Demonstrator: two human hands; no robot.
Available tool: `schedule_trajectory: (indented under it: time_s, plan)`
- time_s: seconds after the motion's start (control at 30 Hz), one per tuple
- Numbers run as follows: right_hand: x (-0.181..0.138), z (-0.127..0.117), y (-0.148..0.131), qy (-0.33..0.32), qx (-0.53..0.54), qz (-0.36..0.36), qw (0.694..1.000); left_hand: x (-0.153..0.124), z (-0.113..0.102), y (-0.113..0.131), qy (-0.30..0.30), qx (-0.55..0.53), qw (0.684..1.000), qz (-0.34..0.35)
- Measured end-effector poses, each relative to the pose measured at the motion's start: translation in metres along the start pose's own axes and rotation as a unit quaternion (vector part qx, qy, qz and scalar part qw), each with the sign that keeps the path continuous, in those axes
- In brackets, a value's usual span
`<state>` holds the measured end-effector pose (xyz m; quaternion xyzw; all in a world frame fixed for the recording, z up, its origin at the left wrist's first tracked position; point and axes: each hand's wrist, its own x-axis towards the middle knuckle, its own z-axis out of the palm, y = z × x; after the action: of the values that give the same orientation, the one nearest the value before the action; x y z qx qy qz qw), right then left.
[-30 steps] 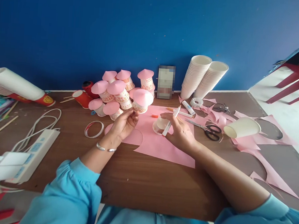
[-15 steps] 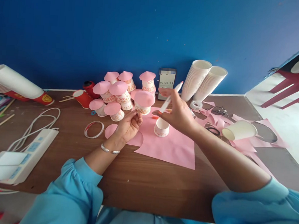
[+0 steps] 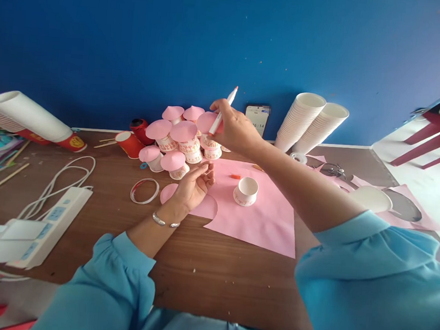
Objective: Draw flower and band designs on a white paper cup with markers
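My right hand is closed around a white marker with a red tip pointing up. It hovers at the pink cone roof of a decorated paper cup; whether its fingers touch the roof is hidden. My left hand rests palm up below the cups, fingers loosely curled and apart, with nothing seen in them. To its right a short white cup with red drawing stands upright on a pink paper sheet. A small orange-red cap lies behind that cup.
Several pink-roofed cups crowd the back left, beside red cups. A tape ring and power strip lie left. A phone and tall cup stacks stand by the wall; paper scraps lie right.
The roofed cup at my left fingertips now sits back among the other cups, and my left hand is off it. My right hand has moved left with the marker. The view has shifted slightly.
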<state>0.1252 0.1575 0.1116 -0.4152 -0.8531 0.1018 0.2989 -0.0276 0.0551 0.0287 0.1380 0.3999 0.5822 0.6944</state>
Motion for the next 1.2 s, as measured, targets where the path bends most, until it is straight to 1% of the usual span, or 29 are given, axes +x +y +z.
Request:
schedule_trajectory:
  time_s: [0.07,0.17,0.27,0.4,0.47,0.6,0.8,1.1,1.2]
  plan:
    - [0.013,0.004,0.004,-0.014,-0.025,0.001,1.000,0.001,-0.003,-0.002,-0.009,0.011,1.000,0.000]
    - [0.026,0.011,0.010,-0.018,-0.046,-0.010,0.999,0.004,-0.007,-0.005,-0.019,0.016,1.000,0.000]
    - [0.031,0.018,0.011,-0.034,-0.057,-0.013,0.998,0.006,-0.010,-0.007,-0.030,0.020,0.999,0.000]
    - [0.036,0.024,0.009,-0.066,-0.076,0.006,0.995,0.009,-0.014,-0.010,-0.044,0.027,0.999,-0.008]
    - [0.038,0.026,0.010,-0.073,-0.078,0.003,0.994,0.009,-0.016,-0.011,-0.049,0.031,0.998,-0.010]
    - [0.041,0.029,0.014,-0.069,-0.081,-0.025,0.994,0.009,-0.017,-0.011,-0.051,0.035,0.998,-0.011]
    - [0.038,0.029,0.011,-0.064,-0.100,-0.016,0.993,0.008,-0.013,-0.009,-0.026,0.030,0.999,-0.020]
    - [0.035,0.036,0.017,-0.020,-0.120,-0.045,0.992,0.007,-0.011,-0.009,-0.026,0.037,0.999,-0.020]
    - [0.033,0.039,0.017,-0.014,-0.129,-0.053,0.990,0.007,-0.012,-0.009,-0.025,0.035,0.999,-0.019]
